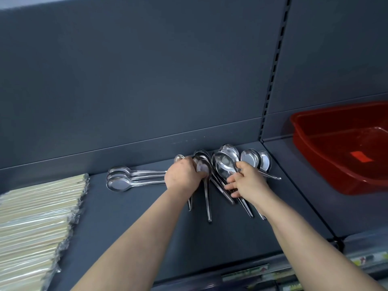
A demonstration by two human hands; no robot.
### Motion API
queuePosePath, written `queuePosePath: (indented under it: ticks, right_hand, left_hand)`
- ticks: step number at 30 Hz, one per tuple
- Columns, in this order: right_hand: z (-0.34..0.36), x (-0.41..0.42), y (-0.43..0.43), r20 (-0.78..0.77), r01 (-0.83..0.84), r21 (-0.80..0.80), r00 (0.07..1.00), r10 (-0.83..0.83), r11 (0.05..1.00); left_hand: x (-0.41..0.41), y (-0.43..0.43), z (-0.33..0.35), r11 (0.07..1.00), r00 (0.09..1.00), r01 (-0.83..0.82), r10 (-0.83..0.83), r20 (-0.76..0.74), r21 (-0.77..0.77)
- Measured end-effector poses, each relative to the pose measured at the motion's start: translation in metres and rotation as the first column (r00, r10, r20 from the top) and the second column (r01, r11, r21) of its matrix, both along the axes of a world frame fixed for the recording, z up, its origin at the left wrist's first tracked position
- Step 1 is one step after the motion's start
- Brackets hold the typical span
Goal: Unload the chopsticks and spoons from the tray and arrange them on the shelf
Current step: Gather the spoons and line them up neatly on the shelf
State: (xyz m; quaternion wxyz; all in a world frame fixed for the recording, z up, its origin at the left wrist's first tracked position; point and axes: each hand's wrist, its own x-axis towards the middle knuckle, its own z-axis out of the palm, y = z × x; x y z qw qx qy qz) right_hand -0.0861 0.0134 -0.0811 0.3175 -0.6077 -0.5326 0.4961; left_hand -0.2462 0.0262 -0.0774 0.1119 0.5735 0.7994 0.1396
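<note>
At the far centre of the shelf [126, 227], the left hand [184, 175] is curled over the bowls of a small bundle of spoons [203, 165], whose handles point toward the near edge. Just to its right, the right hand [249, 181] has its fingers curled round the necks of a second bundle; how many it grips cannot be told. Further spoon bowls lie behind both hands, close to the back panel [147, 80].

To the left, three spoons [126, 178] lie flat with their handles pointing right. Further left, the wrapped chopsticks [42, 217] lie stacked. The red tray [310, 153] sits on the neighbouring shelf section to the right and appears to hold no cutlery.

Handling: the spoons are judged to be rigid polished steel, light singly, but liable to slide and fan out when bundled. Grip at the neck, where bowl meets handle, and keep the bowls nested.
</note>
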Motion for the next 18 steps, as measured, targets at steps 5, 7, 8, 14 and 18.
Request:
queuePosePath:
  ticks: [5, 7, 8, 14, 18]
  right_hand:
    - [0.003, -0.002, -0.003, -0.029, 0.011, 0.013, 1.000, -0.011, 1.000]
    - [0.003, -0.006, -0.004, -0.080, 0.015, 0.007, 0.997, -0.014, 1.000]
    - [0.003, -0.010, -0.004, -0.116, 0.015, -0.011, 0.993, -0.016, 1.000]
    - [0.005, -0.030, -0.012, -0.313, -0.043, -0.132, 0.950, 0.000, 0.990]
    - [-0.002, -0.026, -0.010, -0.167, -0.022, -0.106, 0.986, 0.004, 0.994]
  left_hand:
    - [-0.005, -0.003, 0.007, 1.000, 0.980, -0.008, 0.008, 0.199, -0.001]
    - [-0.004, -0.006, 0.010, 0.999, 0.923, -0.035, 0.021, 0.385, 0.030]
    - [-0.002, -0.007, 0.011, 0.997, 0.870, -0.066, 0.041, 0.492, 0.033]
    - [0.011, -0.016, 0.011, 0.991, 0.641, -0.131, 0.058, 0.765, 0.035]
    - [-0.008, -0.014, 0.008, 0.976, 0.750, -0.174, 0.044, 0.660, 0.133]
